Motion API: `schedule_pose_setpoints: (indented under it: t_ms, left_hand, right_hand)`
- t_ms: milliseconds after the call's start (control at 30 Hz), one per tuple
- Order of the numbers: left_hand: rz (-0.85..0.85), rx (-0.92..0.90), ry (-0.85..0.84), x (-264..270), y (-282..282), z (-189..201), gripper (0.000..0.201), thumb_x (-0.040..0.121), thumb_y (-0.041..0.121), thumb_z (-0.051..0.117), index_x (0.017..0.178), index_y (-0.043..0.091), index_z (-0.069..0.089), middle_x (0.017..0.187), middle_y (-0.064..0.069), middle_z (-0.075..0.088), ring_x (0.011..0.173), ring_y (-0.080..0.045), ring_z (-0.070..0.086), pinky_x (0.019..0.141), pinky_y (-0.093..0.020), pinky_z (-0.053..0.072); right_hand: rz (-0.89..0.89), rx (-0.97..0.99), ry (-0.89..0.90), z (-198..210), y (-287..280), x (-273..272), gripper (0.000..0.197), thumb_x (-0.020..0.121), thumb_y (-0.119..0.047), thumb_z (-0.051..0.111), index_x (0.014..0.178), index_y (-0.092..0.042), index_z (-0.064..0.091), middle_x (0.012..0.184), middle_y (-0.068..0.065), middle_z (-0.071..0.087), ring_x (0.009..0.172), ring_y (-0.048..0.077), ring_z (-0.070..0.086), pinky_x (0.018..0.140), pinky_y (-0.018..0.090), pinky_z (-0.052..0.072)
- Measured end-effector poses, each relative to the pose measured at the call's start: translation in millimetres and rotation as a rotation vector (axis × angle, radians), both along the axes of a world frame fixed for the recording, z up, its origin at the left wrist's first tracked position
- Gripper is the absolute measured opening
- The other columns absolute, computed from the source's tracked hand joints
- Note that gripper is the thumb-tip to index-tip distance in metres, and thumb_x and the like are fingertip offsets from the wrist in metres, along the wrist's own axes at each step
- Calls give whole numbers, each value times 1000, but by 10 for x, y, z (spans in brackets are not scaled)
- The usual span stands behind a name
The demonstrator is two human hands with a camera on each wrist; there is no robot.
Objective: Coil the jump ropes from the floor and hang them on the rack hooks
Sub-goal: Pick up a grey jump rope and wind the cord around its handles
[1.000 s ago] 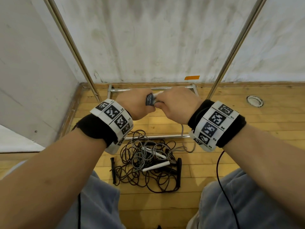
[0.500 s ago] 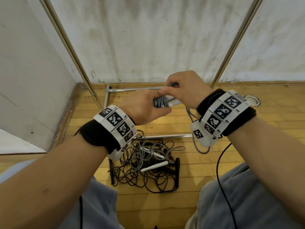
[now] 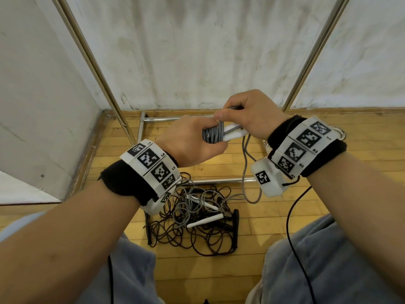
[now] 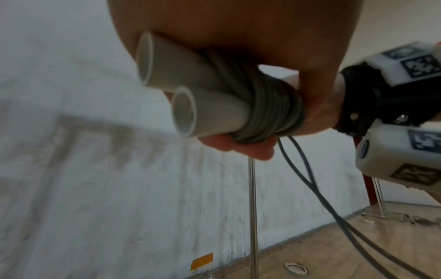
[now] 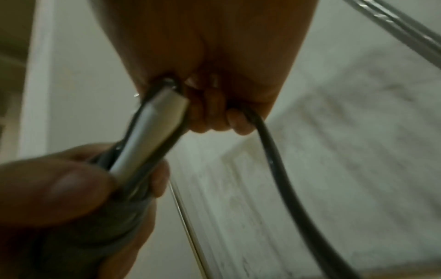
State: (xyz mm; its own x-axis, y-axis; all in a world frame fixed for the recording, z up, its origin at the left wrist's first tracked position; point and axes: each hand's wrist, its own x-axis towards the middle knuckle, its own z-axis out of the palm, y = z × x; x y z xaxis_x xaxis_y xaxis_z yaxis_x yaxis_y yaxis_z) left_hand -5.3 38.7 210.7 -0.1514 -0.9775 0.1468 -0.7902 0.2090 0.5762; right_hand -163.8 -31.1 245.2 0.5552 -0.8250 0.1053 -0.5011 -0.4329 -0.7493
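Note:
My left hand [image 3: 192,141] grips a grey jump rope [image 3: 213,135] wound in several turns around its two white handles [image 4: 188,88], held side by side. My right hand [image 3: 247,114] pinches the rope's free grey cord [image 5: 269,136] just above the bundle, its fingers curled round it. A slack double strand [image 3: 246,167] hangs from the hands towards the floor. Below, a tangled pile of jump ropes [image 3: 197,218] lies on the wooden floor, brown and grey cords with black and white handles. The rack's two upright poles [image 3: 87,53] rise on either side of the hands; no hooks are in view.
The rack's metal base frame [image 3: 182,119] lies on the floor against the white wall. A round metal floor fitting [image 4: 296,268] sits to the right, an orange tape strip [image 4: 202,261] on the wall's foot. My knees in grey trousers [image 3: 324,264] flank the pile.
Both hands have risen with the bundle. My right hand has swung up and over it, laying more cord around the handles; the hanging slack has shortened.

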Motion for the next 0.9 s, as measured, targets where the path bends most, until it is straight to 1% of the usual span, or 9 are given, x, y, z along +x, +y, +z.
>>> schedule_pose_setpoints:
  t_ms: [67,167,233,300,400,500,667,800,900]
  left_hand:
    - [-12,-3,76,-5,29,39,19,74,46,66,65,33,54,54,8,50,50,-10,48,50,-27,34]
    - [27,14,301,2,42,114,16,74,38,70,86,27,69,65,1,63,55,-15,58,54,-39,52]
    - [60,3,370,30,23,158,22,73,39,70,89,24,68,73,-6,67,62,-24,64,60,-47,55]
    - [84,-31,372,61,8,199,24,73,41,67,87,22,65,75,-13,66,65,-31,64,61,-51,54]
    - [147,-69,353,86,-16,213,31,75,43,64,89,16,63,76,-15,65,67,-33,64,62,-51,53]
    - [187,-73,330,90,-44,211,35,76,46,60,94,15,61,77,-11,66,68,-29,64,64,-50,54]
    - [229,-77,324,115,-97,169,28,83,42,61,96,18,56,80,-4,66,70,-25,65,67,-48,55]
    - [238,-81,171,117,-114,114,27,86,45,59,101,23,52,79,5,64,69,-18,65,66,-43,54]
    - [246,-104,142,147,-158,95,30,86,46,58,107,25,53,77,11,60,70,-17,63,63,-34,50]
  right_hand:
    - [15,187,-75,-3,-23,-31,26,80,-35,68,70,-11,66,57,2,46,50,7,39,50,17,32]
    - [47,499,-353,-45,-58,-36,21,79,-29,62,71,-10,60,66,9,49,55,16,41,54,24,33]
    - [21,565,-473,-73,-64,-23,16,90,-11,52,74,-12,56,57,3,46,46,11,33,47,22,24]
    - [21,572,-511,-130,-32,27,25,95,-1,41,78,-13,55,49,-2,44,42,9,27,46,24,18]
    - [-1,492,-453,-207,78,156,27,98,-7,42,75,-12,56,49,-3,44,42,9,28,48,26,17]
    - [-67,247,-347,-248,152,257,29,98,-10,39,73,-14,51,51,-8,43,43,7,33,44,19,29]
    - [-38,53,-133,-326,261,328,11,95,-5,41,93,-13,49,74,3,55,68,25,53,61,37,44]
    - [-21,157,-53,-325,298,298,19,97,-11,42,84,-21,51,73,2,61,67,17,61,64,26,50]
    - [-47,166,-35,-317,300,330,19,98,-12,39,86,-19,53,66,-10,51,57,4,48,54,14,42]
